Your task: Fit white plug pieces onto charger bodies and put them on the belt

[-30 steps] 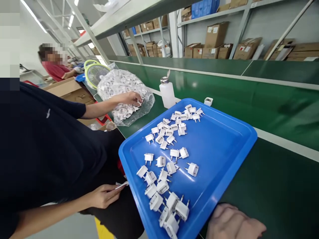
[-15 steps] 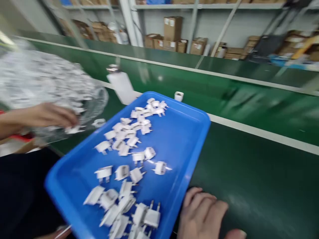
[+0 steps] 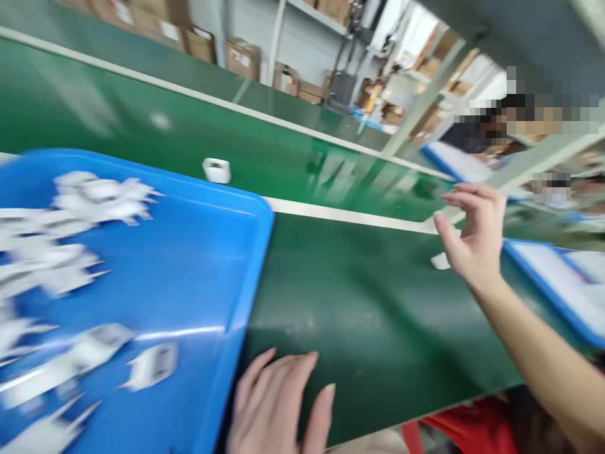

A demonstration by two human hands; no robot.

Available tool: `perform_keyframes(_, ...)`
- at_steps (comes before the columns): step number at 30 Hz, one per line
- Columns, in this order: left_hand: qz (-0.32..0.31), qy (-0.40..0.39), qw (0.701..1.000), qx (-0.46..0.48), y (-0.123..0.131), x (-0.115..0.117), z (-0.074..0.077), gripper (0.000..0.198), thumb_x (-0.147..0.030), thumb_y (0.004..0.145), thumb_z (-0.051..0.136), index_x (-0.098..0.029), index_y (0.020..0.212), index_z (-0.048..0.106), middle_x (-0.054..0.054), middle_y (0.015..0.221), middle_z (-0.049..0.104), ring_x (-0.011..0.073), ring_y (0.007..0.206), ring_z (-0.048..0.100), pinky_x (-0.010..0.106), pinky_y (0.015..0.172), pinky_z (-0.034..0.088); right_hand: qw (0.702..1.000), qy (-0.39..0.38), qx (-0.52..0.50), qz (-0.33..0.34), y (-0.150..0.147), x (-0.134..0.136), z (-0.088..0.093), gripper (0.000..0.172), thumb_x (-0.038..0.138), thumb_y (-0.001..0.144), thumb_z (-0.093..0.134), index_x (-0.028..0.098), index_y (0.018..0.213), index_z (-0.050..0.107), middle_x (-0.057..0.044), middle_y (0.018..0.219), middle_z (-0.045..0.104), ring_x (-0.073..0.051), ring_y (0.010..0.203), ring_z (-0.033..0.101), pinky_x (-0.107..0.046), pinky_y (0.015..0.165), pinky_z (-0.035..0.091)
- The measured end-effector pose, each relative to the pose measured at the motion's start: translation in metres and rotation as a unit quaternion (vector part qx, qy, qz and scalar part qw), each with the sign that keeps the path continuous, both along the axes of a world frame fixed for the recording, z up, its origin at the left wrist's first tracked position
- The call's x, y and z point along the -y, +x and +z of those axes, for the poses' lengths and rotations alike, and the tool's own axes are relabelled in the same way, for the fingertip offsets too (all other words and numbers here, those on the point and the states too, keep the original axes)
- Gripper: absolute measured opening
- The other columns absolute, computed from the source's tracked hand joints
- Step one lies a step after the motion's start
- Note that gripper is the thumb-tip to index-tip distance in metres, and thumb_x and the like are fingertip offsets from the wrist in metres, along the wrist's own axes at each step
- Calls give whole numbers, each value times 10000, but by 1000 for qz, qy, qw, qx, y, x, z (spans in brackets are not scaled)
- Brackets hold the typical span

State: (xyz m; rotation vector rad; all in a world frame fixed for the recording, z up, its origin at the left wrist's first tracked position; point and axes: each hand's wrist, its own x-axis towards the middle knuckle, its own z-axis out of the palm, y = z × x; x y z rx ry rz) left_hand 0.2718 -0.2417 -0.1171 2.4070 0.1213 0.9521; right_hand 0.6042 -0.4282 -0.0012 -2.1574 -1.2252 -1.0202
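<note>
The left hand [image 3: 278, 407] lies flat, fingers spread, on the smooth green belt [image 3: 368, 315] touching the glossy blue plastic tray [image 3: 189, 252] of blurred white pronged plugs [image 3: 99, 198], while the right hand [image 3: 472, 236] hovers open, empty, far right.

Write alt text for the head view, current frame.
A left hand rests flat on the green belt beside a blue tray of blurred white plug parts; the right hand is raised open above the belt, near a small white piece.
</note>
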Motion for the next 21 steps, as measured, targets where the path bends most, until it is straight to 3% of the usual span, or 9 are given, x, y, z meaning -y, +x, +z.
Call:
perform_keyframes(4,33,-117,992,-39,-4,18,10,231,-168,1035,532,-182,1255,601,47,1060,720,203,991,688,435,1097,463,979,-102,-20,175,-20,-134,-5,347,358,1016,620,235,1340,613,-143,1329,559,-353,1301,531,-552,1141,453)
perform_keyframes(8,60,-182,980,-50,-6,34,13,201,-201,1029,520,-219,1211,603,42,967,694,231,918,668,517,1054,507,948,-220,-130,192,-22,-267,-26,446,326,1051,545,185,1474,556,-190,1401,478,-368,1272,540,-551,1100,474)
perform_keyframes(11,82,-187,978,-35,-6,33,10,181,-242,1024,528,-222,1177,622,35,920,693,224,867,671,527,1048,538,916,-275,-188,223,-13,-331,-37,409,309,1007,628,189,1397,648,-168,1314,558,-325,1156,623,-472,1040,521)
perform_keyframes(13,84,-164,982,-32,-6,26,2,212,-287,1071,464,-231,1161,647,28,882,707,203,838,688,479,1007,585,896,-304,-190,261,-6,-349,-41,337,260,939,689,194,1268,722,-131,1183,649,-291,1026,670,-415,959,550)
perform_keyframes(16,70,-133,987,-62,-9,16,-10,308,-349,1132,406,-219,1140,685,42,906,727,163,811,704,345,834,641,886,-314,-185,286,1,-343,-43,291,249,902,683,176,1179,734,-122,1098,712,-305,982,684,-398,889,551)
perform_keyframes(18,76,-138,985,-77,-13,17,-13,274,-392,1116,508,-191,1168,688,77,1054,725,167,887,706,328,820,638,893,-292,-180,293,0,-320,-40,304,304,934,647,172,1201,709,-134,1165,720,-315,1014,688,-402,892,547)
perform_keyframes(21,99,-149,979,-93,-16,19,-3,286,-425,1073,613,-198,1236,674,112,1275,665,211,1066,679,401,956,616,912,-226,-176,293,-11,-263,-29,429,438,996,575,212,1359,607,-146,1284,696,-314,987,713,-412,827,572)
